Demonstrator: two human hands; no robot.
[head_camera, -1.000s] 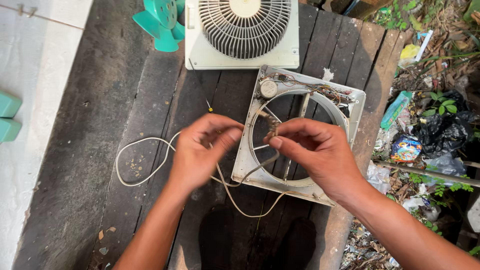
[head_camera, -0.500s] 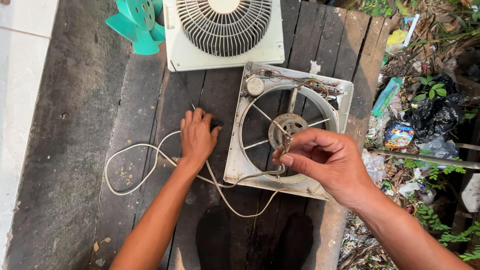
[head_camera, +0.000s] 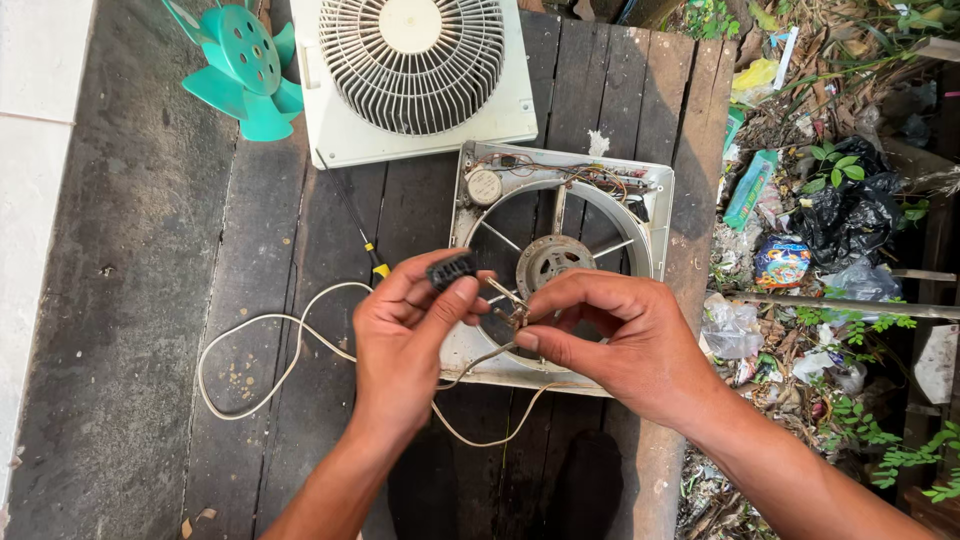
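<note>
green carton (head_camera: 750, 188) — right, colourful wrapper (head_camera: 782, 262)

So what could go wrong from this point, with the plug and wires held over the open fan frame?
The left hand pinches the black plug only at the fingertips, so it may slip. The thin wire ends in the right hand could bend or snap. The white cord loops loosely across the planks and could snag, perhaps dragging the screwdriver.

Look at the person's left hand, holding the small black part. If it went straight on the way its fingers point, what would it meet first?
The left hand points up and right, so it would probably first meet the fan frame, near the hub. Depth is unclear; it may pass above.
</note>
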